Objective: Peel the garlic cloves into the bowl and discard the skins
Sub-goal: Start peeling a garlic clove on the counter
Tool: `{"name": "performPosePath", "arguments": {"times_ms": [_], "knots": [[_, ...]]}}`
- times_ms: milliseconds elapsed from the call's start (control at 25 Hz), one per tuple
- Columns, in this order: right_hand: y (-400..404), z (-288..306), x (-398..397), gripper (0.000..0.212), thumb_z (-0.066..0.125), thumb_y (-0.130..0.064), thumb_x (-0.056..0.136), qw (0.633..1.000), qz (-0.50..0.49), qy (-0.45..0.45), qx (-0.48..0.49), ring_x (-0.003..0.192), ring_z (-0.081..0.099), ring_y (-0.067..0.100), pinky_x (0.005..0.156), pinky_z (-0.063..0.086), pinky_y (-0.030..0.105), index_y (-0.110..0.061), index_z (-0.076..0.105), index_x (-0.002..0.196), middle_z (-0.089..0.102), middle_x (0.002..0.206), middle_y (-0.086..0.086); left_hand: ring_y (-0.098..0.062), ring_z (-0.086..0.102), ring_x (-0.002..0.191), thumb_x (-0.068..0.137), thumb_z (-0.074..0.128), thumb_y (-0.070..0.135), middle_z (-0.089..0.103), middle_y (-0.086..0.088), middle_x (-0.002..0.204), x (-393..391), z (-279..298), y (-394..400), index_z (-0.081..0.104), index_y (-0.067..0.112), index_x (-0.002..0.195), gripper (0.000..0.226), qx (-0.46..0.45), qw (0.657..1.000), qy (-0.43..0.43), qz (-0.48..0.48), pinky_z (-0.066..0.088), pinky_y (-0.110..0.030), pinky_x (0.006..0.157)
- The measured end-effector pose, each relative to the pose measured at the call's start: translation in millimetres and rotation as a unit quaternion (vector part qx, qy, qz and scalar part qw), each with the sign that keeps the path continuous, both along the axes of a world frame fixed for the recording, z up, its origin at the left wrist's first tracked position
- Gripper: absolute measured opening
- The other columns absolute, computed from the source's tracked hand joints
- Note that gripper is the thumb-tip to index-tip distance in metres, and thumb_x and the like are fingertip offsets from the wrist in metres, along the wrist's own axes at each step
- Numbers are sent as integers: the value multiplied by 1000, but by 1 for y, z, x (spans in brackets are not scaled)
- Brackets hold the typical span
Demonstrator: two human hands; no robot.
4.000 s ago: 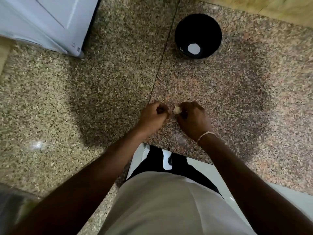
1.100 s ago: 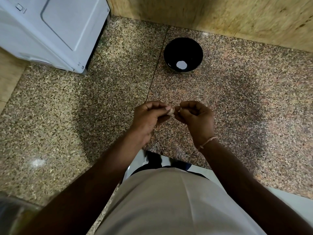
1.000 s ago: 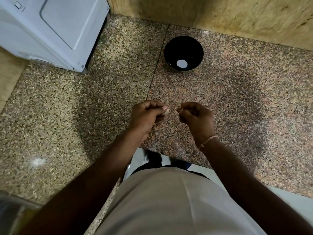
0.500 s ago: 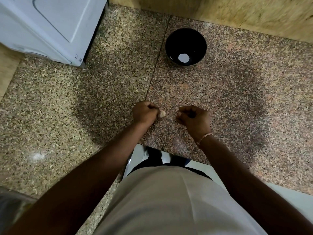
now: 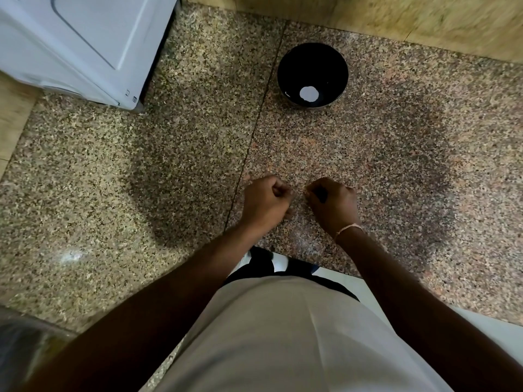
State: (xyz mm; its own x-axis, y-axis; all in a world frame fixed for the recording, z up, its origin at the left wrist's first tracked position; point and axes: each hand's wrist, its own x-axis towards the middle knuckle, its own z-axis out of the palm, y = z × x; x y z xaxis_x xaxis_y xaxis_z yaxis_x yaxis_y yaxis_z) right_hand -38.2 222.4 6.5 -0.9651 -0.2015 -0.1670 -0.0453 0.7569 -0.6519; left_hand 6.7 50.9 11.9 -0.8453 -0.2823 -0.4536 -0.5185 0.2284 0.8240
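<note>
Over the speckled granite counter, my left hand (image 5: 266, 199) is curled into a fist. The garlic clove it held a moment ago is hidden inside its fingers. A short gap to the right, my right hand (image 5: 332, 202) has its thumb and forefinger pinched on a tiny pale scrap of garlic skin (image 5: 307, 190). The black bowl (image 5: 291, 66) stands farther back on the counter, beyond both hands, with a pale round patch at its bottom. Neither hand touches the bowl.
A white appliance (image 5: 85, 43) takes up the back left corner. A wooden wall panel (image 5: 396, 21) runs along the back edge. The counter's front edge (image 5: 334, 274) lies just below my wrists, with white floor and dark shoes under it.
The hands have drawn apart. The clove that showed at my left fingertips half a second ago is now covered by the closed fist. The view has shifted a little.
</note>
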Motion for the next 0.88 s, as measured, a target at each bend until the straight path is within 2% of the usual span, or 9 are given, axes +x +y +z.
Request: {"name": "performPosePath", "arguments": {"times_ms": [120, 320, 440, 600, 720, 880], "knots": [[7, -5, 1, 11, 72, -16, 90, 999, 25, 32, 30, 83, 65, 30, 72, 54, 38, -13, 77, 100, 70, 95, 11, -27, 75, 56, 96, 69, 2, 74, -10, 68, 2, -10, 16, 69, 8, 86, 12, 41, 998, -48, -23, 64, -41, 52], [11, -10, 1, 11, 70, -16, 89, 998, 34, 38, 37, 83, 66, 32, 70, 55, 40, -12, 75, 98, 72, 92, 12, -33, 74, 53, 95, 70, 11, 73, -13, 62, -3, -21, 27, 73, 5, 78, 19, 31, 993, -117, -14, 65, -52, 57], [12, -11, -1, 10, 70, -18, 87, 998, 31, 36, 31, 79, 67, 28, 67, 56, 37, -14, 76, 95, 73, 90, 9, -36, 73, 52, 94, 75, 13, 73, -17, 62, -8, -27, 28, 75, 2, 72, 25, 43, 989, -142, 20, 64, -54, 58], [12, -14, -2, 10, 71, -18, 85, 999, 27, 34, 15, 77, 67, 25, 67, 52, 29, -16, 76, 94, 73, 89, 7, -43, 75, 64, 91, 79, 16, 74, -24, 72, -14, -31, 29, 76, -4, 78, 24, 43, 984, -169, 44, 65, -56, 69], [13, -18, -2, 8, 73, -21, 84, 999, 21, 27, 2, 75, 64, 20, 66, 42, 23, -17, 75, 91, 72, 87, 3, -46, 72, 60, 93, 75, 9, 72, -28, 71, -18, -31, 35, 73, -4, 75, 22, 65, 980, -178, 64, 62, -63, 61], [15, -21, -4, 7, 75, -20, 83, 1000, 17, 22, -7, 75, 65, 19, 66, 41, 20, -18, 76, 89, 72, 85, 1, -47, 71, 58, 93, 74, 9, 71, -29, 69, -20, -30, 38, 72, -4, 72, 25, 68, 977, -186, 78, 62, -63, 58]]}}
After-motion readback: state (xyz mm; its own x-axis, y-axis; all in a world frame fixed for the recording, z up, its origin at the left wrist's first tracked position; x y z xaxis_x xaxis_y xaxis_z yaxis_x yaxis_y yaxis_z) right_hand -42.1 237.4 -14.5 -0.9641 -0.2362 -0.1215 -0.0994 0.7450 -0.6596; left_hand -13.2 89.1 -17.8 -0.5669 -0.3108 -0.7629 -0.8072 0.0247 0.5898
